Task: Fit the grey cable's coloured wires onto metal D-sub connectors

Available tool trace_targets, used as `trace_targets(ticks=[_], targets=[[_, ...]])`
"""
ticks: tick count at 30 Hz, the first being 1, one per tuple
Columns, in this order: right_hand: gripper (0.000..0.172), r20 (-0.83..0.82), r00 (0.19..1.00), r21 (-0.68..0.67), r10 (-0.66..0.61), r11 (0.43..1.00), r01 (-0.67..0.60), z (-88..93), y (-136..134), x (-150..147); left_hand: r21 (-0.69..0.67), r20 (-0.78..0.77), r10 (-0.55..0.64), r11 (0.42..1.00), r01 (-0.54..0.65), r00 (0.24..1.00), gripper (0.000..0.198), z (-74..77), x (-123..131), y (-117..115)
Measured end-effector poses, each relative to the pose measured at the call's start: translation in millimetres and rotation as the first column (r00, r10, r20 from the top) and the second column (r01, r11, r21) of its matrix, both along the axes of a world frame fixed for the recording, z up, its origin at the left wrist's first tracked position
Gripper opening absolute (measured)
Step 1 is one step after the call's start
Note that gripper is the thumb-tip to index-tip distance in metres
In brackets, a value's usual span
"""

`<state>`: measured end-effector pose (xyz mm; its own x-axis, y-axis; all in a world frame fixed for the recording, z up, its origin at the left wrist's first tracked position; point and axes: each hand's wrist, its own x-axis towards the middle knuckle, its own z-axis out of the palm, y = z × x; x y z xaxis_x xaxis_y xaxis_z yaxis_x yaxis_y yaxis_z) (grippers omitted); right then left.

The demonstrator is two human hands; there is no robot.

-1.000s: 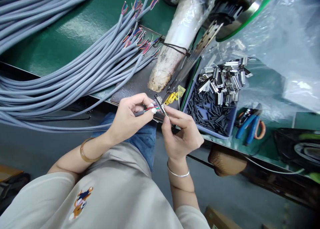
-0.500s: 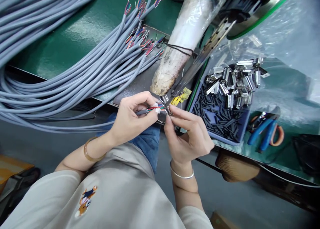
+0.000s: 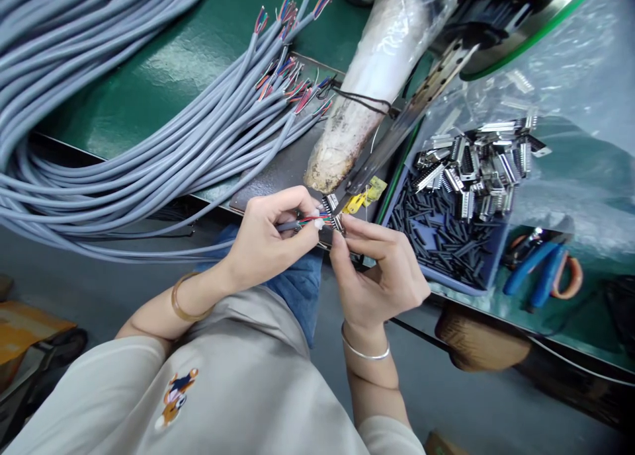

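My left hand (image 3: 272, 233) pinches the stripped end of a grey cable, its thumb and forefinger closed on the thin coloured wires (image 3: 308, 221). White coverings show on those fingertips. The wires reach a metal multi-pin connector (image 3: 331, 205) just beyond the fingers. My right hand (image 3: 380, 263) has its thumb and fingers closed at the connector's near end, gripping it there. A long dark metal bar with holes (image 3: 421, 104) slants down from the upper right, its lower end beside the connector. Whether the bar touches the connector I cannot tell.
Many grey cables (image 3: 163, 157) with coloured wire ends lie to the left. A stained white wrapped tube (image 3: 357, 111) hangs overhead. On the right, a blue tray (image 3: 446, 286) holds small black sleeves and metal connectors (image 3: 469, 161). Blue-handled pliers (image 3: 538, 270) lie beside it. Yellow pieces (image 3: 364, 197) sit nearby.
The view has shifted slightly, so most things appear a little further right. Both hands keep their holds on the wires and the connector.
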<state>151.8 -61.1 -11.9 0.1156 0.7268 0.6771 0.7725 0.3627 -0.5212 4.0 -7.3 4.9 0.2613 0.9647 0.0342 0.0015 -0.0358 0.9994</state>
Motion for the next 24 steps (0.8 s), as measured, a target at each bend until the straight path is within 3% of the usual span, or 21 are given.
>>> trace_targets(ticks=[14,20,24], targets=[[0.021,0.039,0.998,0.027,-0.045,0.999,0.044,6.2,-1,-3,0.067,-0.024,-0.035,0.997,0.036,0.999,0.012,5.5,-2,0],[0.021,0.170,0.985,0.028,0.010,0.999,-0.015,1.2,-8,0,-0.093,0.039,-0.076,0.992,0.080,0.996,0.012,-1.4,-3,4],[0.017,0.031,0.997,0.024,0.073,0.997,-0.073,-5.7,-11,10,-0.236,0.104,-0.114,0.962,0.136,0.988,0.016,-2.1,-4,4]])
